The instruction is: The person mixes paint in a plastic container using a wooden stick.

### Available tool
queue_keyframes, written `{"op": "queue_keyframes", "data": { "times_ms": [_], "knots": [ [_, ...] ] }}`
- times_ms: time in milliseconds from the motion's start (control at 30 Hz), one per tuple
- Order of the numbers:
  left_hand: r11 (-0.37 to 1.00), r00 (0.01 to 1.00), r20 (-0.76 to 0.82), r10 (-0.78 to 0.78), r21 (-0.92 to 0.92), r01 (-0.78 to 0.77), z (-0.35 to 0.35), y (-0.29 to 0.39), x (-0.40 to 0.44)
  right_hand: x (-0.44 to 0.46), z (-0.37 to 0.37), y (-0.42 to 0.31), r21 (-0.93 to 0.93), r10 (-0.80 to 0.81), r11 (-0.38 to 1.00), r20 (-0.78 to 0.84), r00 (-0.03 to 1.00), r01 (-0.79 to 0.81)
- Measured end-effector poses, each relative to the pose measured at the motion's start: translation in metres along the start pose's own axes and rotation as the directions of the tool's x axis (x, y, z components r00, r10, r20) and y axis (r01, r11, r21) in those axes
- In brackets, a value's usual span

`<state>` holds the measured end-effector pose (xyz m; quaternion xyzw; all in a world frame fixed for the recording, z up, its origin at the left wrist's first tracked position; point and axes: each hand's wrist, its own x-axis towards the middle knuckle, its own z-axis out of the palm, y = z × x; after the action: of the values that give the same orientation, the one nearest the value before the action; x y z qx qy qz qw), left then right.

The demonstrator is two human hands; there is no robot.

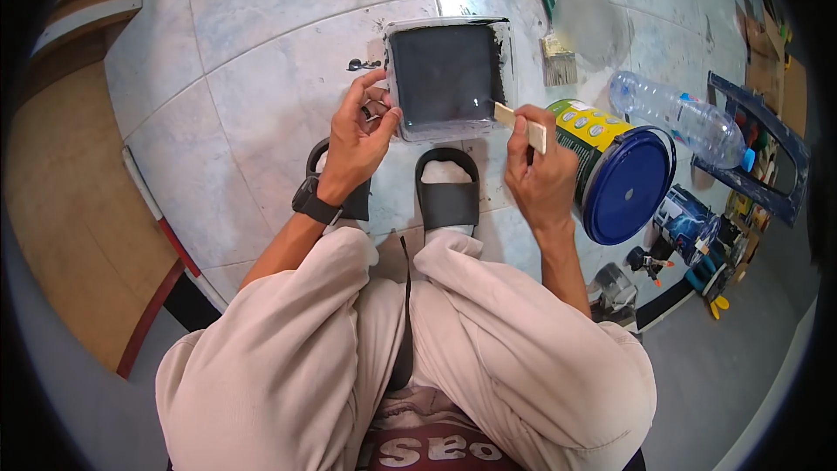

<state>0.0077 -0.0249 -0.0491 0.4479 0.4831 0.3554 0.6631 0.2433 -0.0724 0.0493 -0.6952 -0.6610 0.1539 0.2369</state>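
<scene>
A square clear plastic container [453,130] on the floor holds a dark grey, glossy liquid [445,74] that looks like paint. My left hand [357,131], with a watch on the wrist, grips the container's left wall between thumb and fingers. In my right hand [542,170] is a flat wooden stick [507,115], pinched near its upper end. Its far end reaches the container's right front corner; whether the tip is in the liquid I cannot tell. Right beside this hand lies a paint bucket [629,196] on its side, its blue lid facing me.
A paintbrush [558,61] with a green handle lies beyond the bucket. An empty plastic bottle [680,118] and a dark blue frame-like part [767,157] are at the right. Several tools and boxes line the right edge. A small dark metal piece [363,64] lies left of the container.
</scene>
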Motion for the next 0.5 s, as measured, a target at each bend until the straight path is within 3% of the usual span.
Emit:
{"op": "queue_keyframes", "data": {
  "times_ms": [267,400,500],
  "knots": [
    [1.000,1.000,0.003,-0.012,0.025,0.012,0.000,0.003,0.000,0.008,0.044,-0.017,0.356,0.041,0.934,-0.061,0.997,-0.016],
    [1.000,1.000,-0.002,-0.017,0.025,0.017,0.000,0.002,-0.001,0.025,0.022,-0.012,0.313,0.109,0.948,-0.127,0.986,-0.064],
    [1.000,1.000,0.003,-0.017,0.006,0.017,0.000,0.002,0.000,0.018,0.013,-0.006,0.211,0.086,0.975,-0.053,0.995,-0.073]
  ]
}}
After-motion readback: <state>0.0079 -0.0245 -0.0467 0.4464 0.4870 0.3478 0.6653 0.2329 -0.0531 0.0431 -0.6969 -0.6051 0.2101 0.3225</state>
